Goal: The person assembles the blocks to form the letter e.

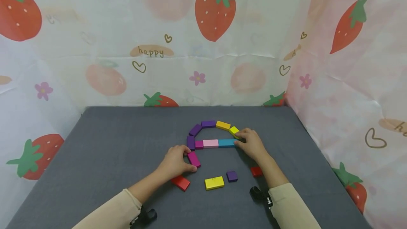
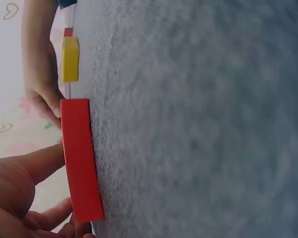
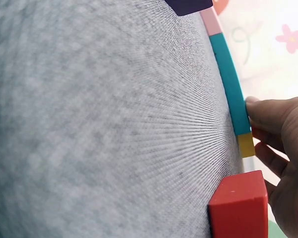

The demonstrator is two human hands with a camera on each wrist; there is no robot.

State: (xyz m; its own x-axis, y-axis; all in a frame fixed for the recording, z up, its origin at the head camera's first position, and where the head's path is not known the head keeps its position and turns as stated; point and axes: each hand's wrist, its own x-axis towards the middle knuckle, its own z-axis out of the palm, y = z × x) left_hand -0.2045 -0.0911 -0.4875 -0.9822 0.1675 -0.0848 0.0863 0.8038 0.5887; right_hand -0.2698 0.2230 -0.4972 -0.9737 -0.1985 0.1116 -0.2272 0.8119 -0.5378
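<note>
In the head view, my left hand [image 1: 175, 162] spans a magenta block [image 1: 194, 159], thumb at its near end and index finger at its far end. Below that hand lies a red block [image 1: 181, 183], large in the left wrist view. My right hand [image 1: 252, 144] is at the right end of the block row, thumb by the blue block [image 1: 226, 143] and fingers by a small yellow block [image 1: 234, 131]. Whether it grips either one I cannot tell. An arch of purple blocks [image 1: 195, 130] and an orange block [image 1: 223, 125] curves above the pink block [image 1: 210, 143] and small magenta block [image 1: 199, 145].
Nearer me on the grey cloth [image 1: 111, 144] lie a yellow block [image 1: 214, 183], a small purple block [image 1: 232, 176] and a small red block [image 1: 256, 171] beside my right forearm. A strawberry-printed curtain [image 1: 178, 17] stands behind and along both sides.
</note>
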